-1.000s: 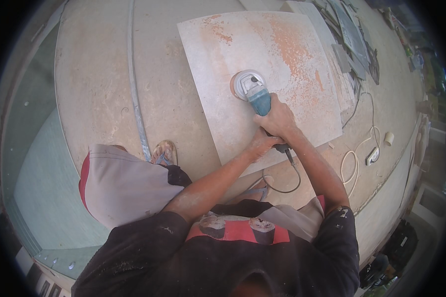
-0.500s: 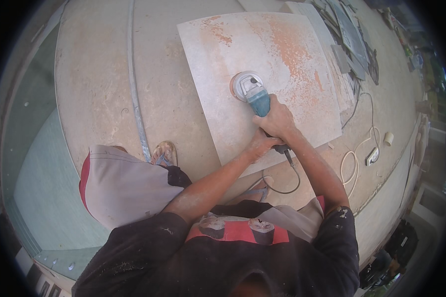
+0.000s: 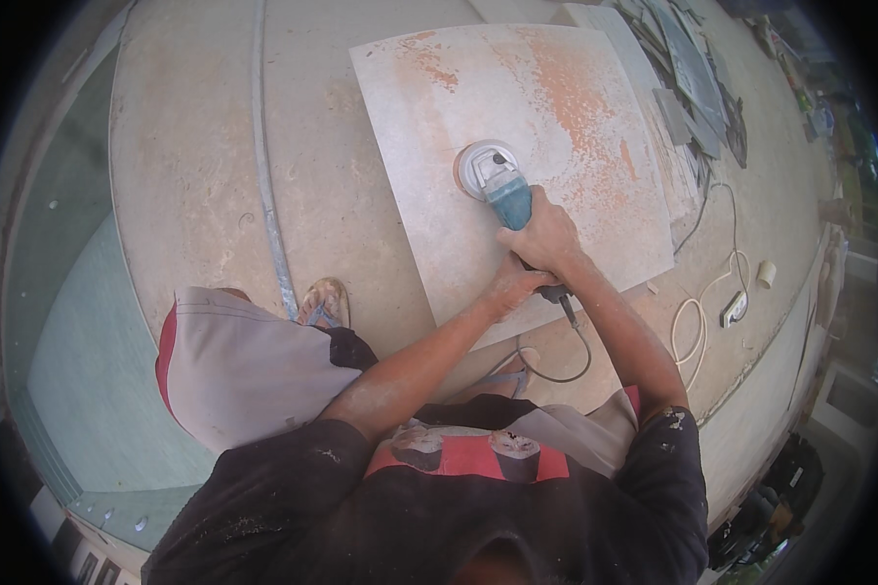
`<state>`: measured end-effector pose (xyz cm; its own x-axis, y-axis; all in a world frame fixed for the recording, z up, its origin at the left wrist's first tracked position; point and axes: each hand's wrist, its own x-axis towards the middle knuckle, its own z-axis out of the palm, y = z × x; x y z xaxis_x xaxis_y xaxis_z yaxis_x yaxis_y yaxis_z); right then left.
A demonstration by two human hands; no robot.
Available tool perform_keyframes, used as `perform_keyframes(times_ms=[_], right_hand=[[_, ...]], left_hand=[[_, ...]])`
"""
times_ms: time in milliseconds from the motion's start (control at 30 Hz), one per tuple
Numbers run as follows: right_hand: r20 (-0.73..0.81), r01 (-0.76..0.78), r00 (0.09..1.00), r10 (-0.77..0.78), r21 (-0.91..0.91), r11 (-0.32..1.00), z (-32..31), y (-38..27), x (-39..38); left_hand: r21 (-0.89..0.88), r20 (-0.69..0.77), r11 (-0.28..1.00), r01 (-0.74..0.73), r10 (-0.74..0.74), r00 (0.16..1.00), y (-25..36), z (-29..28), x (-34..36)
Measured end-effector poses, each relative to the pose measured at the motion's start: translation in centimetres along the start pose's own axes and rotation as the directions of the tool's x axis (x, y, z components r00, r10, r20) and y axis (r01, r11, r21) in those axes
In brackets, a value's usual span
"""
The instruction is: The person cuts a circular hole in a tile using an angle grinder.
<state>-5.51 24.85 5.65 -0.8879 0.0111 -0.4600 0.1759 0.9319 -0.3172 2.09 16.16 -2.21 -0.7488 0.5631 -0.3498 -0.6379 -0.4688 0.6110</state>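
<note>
The teal grinder (image 3: 510,200) sat, in the head view, on the pale sheet (image 3: 421,127), left of its middle. My right grip (image 3: 544,236) wrapped its body; my left grip (image 3: 513,287) clasped its rear. Together they hid much of its handle; its underside was out of sight. Floor (image 3: 346,224) stretched beyond the sheet's left edge.
</note>
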Motion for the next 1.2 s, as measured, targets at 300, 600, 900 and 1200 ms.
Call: perform_keyframes(times_ms=[300, 600, 900, 1200], right_hand=[[-0.003, -0.003, 1.000, 0.003, 0.002, 1.000, -0.09, -0.16, -0.08], [0.001, -0.008, 1.000, 0.008, 0.004, 1.000, -0.08, -0.16, -0.02], [0.002, -0.003, 1.000, 0.003, 0.001, 1.000, -0.22, -0.28, -0.03], [0.006, -0.009, 1.000, 0.009, 0.015, 1.000, -0.25, -0.14, 0.05]], left_hand=[[-0.008, 0.014, 1.000, -0.008, 0.008, 1.000, -0.04, -0.04, 0.06], [-0.036, 0.017, 0.998, -0.048, 0.048, 0.999, 0.12, 0.16, -0.15], [-0.047, 0.006, 0.998, -0.040, 0.040, 0.999, 0.27, 0.27, -0.23], [-0.038, 0.018, 0.999, -0.021, 0.022, 1.000, 0.67, 0.38, -0.37]])
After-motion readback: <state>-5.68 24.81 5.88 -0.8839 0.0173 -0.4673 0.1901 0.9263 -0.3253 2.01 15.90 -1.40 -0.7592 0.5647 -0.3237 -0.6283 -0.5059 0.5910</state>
